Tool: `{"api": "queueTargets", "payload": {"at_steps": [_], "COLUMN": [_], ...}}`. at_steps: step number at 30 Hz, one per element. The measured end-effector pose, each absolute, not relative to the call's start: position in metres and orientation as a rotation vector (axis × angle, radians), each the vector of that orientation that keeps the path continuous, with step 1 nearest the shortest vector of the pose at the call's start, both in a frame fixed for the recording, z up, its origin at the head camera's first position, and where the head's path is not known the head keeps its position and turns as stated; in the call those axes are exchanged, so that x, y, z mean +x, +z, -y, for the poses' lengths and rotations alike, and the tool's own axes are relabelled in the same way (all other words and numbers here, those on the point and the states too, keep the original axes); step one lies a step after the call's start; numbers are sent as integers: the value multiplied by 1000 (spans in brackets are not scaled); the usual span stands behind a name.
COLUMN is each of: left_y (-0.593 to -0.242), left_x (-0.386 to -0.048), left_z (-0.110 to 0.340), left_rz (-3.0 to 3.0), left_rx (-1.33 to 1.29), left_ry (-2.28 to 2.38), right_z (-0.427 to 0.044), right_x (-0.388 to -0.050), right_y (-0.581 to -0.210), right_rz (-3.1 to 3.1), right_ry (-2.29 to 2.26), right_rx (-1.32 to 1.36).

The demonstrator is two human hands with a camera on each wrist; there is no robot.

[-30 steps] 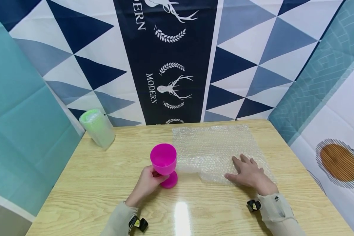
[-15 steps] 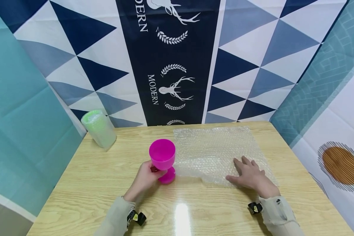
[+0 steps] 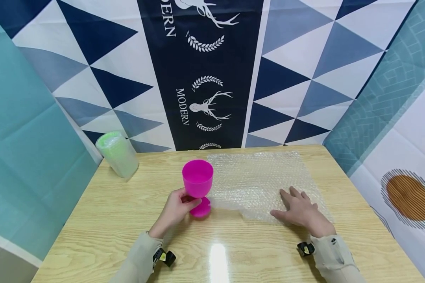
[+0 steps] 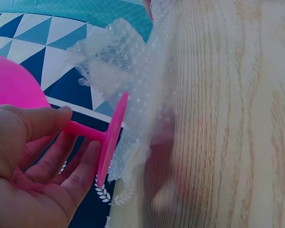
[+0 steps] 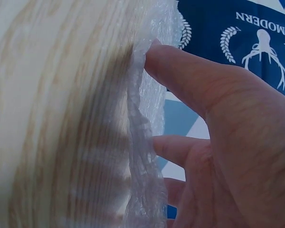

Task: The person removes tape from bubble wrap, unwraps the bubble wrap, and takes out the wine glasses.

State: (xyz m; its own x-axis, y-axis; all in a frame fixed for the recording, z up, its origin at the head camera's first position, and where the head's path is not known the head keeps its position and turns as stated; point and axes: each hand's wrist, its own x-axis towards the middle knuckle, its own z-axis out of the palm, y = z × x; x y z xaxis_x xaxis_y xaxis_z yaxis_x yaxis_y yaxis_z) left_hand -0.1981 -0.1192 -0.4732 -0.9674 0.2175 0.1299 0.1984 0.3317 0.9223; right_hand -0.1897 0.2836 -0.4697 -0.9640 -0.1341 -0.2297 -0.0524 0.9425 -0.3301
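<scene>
A bright pink goblet [image 3: 198, 179] is held by its stem in my left hand [image 3: 175, 209], its bowl facing up and towards the camera. In the left wrist view the thumb and fingers of my left hand [image 4: 42, 166] pinch the stem of the goblet [image 4: 85, 131], and its round base stands off the wooden surface. My right hand [image 3: 302, 210] rests with spread fingers on the near right part of a flat sheet of bubble wrap [image 3: 251, 177]. From the right wrist, fingertips of my right hand [image 5: 213, 114] touch the bubble wrap [image 5: 145, 142].
A green cylindrical thing in clear wrap [image 3: 117, 154] stands at the back left of the wooden table [image 3: 102, 236]. Patterned cloth [image 3: 212, 74] hangs behind the table, with more cloth at both sides.
My left hand has moved slightly away from me with the goblet, and the bowl has risen in view and tilted more upright. My right hand stays on the bubble wrap.
</scene>
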Motion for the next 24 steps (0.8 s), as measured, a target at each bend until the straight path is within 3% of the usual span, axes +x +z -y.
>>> {"api": "queueTargets", "payload": {"at_steps": [24], "left_y": [-467], "left_x": [-199], "left_z": [128], "left_rz": [-2531], "left_rx": [348], "left_ry": [1779], "right_z": [-284], "right_x": [-190], "right_y": [-470], "right_rz": [-2844], "right_ry": [-468], "right_rx": [-130]}}
